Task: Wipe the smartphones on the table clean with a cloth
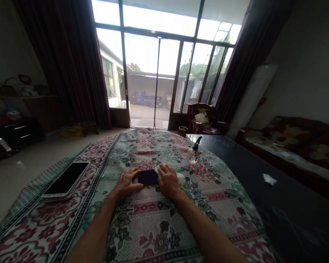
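Note:
A dark smartphone (148, 177) lies flat on the flowered tablecloth (159, 215), its long side running left to right. My left hand (128, 181) grips its left end, thumb at the near edge and fingers at the far edge. Over its right end, my right hand (167, 179) presses a white tissue or cloth (180, 178), which shows beyond both sides of the fingers. Ahead and to the right stands a clear spray bottle (194, 155) with a black nozzle. Off to the left rests a larger white-framed tablet (67, 179), its screen dark.
On the right, a dark glossy table (235, 164) adjoins the cloth-covered one and bears a crumpled white scrap (269, 179). Beyond are a wooden chair (201, 118) and a sofa (290, 142). Glass doors (156, 84) stand straight ahead between dark curtains (68, 62).

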`<control>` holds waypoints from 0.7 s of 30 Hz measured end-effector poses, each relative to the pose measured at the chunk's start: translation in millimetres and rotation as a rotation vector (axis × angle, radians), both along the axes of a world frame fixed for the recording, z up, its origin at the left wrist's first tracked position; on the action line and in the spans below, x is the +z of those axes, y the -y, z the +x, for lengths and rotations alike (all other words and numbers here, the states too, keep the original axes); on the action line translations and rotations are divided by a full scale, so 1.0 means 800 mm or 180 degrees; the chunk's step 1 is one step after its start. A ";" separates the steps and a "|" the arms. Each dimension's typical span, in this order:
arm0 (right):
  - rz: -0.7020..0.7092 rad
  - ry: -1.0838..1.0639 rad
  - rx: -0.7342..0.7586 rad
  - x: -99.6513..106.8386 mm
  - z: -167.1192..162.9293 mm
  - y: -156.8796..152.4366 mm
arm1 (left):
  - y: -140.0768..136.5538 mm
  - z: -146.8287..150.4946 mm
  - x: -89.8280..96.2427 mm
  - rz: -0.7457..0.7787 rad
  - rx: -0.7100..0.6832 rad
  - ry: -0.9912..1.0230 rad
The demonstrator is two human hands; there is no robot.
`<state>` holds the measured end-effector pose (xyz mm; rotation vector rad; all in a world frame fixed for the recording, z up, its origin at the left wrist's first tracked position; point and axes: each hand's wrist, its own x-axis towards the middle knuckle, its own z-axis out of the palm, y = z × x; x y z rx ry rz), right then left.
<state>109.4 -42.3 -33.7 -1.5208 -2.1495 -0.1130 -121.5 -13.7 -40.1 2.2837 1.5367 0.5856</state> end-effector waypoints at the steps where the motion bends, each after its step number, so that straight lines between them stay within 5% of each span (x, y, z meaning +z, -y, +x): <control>1: -0.0007 -0.0003 0.0035 0.001 -0.002 0.001 | 0.000 0.000 0.000 -0.0010 0.0012 -0.0020; 21: -0.0118 0.0131 0.0982 0.017 -0.054 -0.008 | -0.003 0.000 0.000 -0.0008 -0.0047 0.0068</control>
